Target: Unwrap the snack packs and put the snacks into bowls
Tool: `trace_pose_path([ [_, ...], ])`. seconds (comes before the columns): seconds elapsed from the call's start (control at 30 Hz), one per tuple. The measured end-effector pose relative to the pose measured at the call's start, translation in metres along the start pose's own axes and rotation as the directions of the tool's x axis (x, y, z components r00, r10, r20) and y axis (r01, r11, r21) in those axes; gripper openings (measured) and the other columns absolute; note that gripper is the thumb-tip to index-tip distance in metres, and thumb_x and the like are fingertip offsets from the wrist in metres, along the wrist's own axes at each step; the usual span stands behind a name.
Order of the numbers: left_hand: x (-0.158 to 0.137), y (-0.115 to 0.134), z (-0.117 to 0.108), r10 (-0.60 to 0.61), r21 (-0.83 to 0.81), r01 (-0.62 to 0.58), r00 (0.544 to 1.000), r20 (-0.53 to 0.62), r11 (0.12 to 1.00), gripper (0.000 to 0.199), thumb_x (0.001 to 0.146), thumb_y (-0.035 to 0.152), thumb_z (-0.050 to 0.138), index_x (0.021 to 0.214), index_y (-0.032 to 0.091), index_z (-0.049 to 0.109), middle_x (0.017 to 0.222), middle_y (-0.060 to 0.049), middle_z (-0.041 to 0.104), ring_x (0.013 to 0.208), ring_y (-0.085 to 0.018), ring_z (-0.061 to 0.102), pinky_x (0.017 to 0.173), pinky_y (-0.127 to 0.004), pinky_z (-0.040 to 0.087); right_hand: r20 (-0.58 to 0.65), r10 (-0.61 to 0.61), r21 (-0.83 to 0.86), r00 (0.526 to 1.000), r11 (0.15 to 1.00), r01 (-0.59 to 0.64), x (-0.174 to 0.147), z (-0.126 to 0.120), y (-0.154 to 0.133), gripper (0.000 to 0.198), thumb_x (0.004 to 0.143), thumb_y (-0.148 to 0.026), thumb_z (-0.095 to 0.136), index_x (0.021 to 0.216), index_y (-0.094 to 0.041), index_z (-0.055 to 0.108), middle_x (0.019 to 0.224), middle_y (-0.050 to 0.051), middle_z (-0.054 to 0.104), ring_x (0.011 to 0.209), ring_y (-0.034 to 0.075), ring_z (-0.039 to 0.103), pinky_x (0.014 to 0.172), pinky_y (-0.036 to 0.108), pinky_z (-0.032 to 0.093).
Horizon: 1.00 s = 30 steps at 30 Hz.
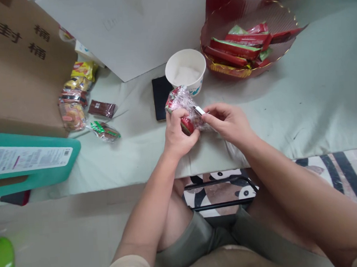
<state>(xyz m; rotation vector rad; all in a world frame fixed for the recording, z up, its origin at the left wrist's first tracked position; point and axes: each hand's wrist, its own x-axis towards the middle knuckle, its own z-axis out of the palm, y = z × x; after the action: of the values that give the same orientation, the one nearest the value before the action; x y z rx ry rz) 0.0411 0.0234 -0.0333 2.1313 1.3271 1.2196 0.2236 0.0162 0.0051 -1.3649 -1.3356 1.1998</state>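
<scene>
A clear-wrapped red bundle [189, 104] is gripped by the left hand [179, 138] — over the surface [286, 119], near the white cup [198, 84]; a small white object [199, 110] is pinched by the right hand [230, 122] beside the bundle.

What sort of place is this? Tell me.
Perhaps a home or break room: a cloth-covered table holds wrapped snacks and a basket of red packets.

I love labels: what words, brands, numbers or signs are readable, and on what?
"封": cardboard box
"桶", twice: same box, near an unclear character
Too small, faint or blurred: teal container label, white box marks, paper cup print, snack wrappers, red packets, held wrapped item
</scene>
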Motion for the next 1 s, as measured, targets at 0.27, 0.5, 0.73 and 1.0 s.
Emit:
trace_pose_path([
  [0.27, 0.005, -0.005, -0.006, -0.079, 0.023, 0.081, 0.992, -0.102, 0.996, 0.061, 0.064, 0.017, 0.079, 0.113, 0.026, 0.043, 0.111, -0.003, 0.053, 0.109, -0.022, 0.059, 0.102, -0.041, 0.05, 0.14, 0.099, -0.083, 0.985, 0.993, -0.088, -0.001, -0.007, -0.001, 0.035, 0.079, -0.048, 0.066, 0.086, -0.016, 0.078, 0.067, 0.001, 0.066, 0.06, 0.012, 0.05, 0.057, 0.027, 0.037],
  [0.5, 0.007, -0.002, -0.01, -0.11, -0.093, 0.095, 0.978, -0.175, 0.991, 0.058, 0.066, 0.018, 0.072, 0.113, 0.026, 0.039, 0.11, -0.002, 0.048, 0.103, -0.019, 0.056, 0.098, -0.037, 0.05, 0.151, 0.112, -0.15, 0.982, 0.985, -0.089, -0.003, -0.009, -0.001, 0.035, 0.08, -0.048, 0.066, 0.086, -0.016, 0.078, 0.068, 0.002, 0.066, 0.062, 0.012, 0.05, 0.059, 0.028, 0.036],
  [0.73, 0.013, -0.013, -0.018, -0.155, -0.174, 0.108, 0.947, -0.283, 0.979, 0.061, 0.067, 0.029, 0.078, 0.113, 0.028, 0.038, 0.114, -0.003, 0.044, 0.112, -0.022, 0.054, 0.104, -0.04, 0.047, 0.18, 0.102, -0.232, 0.978, 0.971, -0.059, -0.004, -0.007, -0.001, 0.034, 0.082, -0.049, 0.066, 0.084, -0.017, 0.078, 0.067, 0.001, 0.065, 0.062, 0.013, 0.052, 0.059, 0.029, 0.035],
  [1.0, 0.01, -0.023, -0.019, -0.446, -0.323, 0.348, 0.839, -0.312, 0.88, 0.057, 0.08, 0.027, 0.071, 0.12, 0.032, 0.031, 0.106, -0.001, 0.048, 0.089, -0.016, 0.06, 0.082, -0.031, 0.053, -0.059, -0.124, -0.591, 0.991, 0.804, 0.066, 0.006, -0.044, 0.023, 0.027, 0.084, -0.049, 0.07, 0.081, -0.023, 0.075, 0.07, 0.006, 0.069, 0.063, 0.02, 0.056, 0.059, 0.032, 0.033],
])
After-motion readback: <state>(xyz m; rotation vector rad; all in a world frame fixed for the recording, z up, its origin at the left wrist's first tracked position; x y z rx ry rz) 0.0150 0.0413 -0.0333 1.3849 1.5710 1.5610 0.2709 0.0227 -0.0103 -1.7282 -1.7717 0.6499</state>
